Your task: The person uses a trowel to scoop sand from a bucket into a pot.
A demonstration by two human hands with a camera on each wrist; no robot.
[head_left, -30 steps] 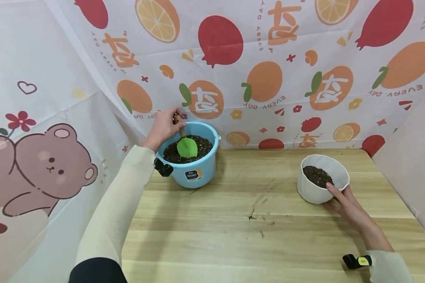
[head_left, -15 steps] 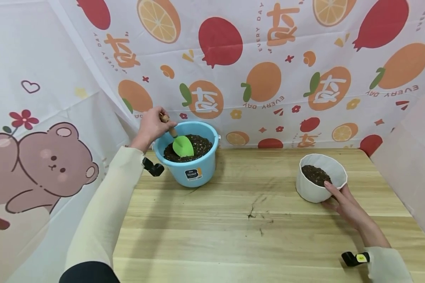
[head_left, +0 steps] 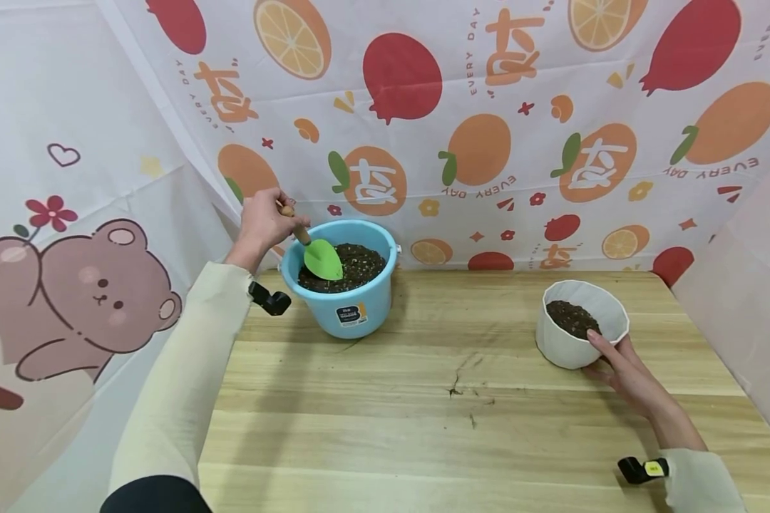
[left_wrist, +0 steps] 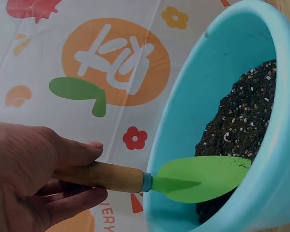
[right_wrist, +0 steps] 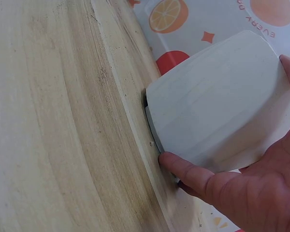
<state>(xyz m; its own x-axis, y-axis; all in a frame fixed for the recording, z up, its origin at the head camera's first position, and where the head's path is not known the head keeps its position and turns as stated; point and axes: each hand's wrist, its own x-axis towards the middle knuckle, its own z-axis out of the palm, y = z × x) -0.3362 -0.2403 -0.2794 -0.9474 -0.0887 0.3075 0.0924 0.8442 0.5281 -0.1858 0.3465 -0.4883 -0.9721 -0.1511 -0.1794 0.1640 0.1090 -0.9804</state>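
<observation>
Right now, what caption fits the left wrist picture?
Left hand grips a green trowel over soil in a blue bucket.

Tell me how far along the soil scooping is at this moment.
Done: the white pot already holds some dark soil, well below its rim. In hand: the left hand grips the green trowel with its blade in the blue bucket; the right hand holds the pot. Left: filling the pot, which likely needs several more scoops.
</observation>
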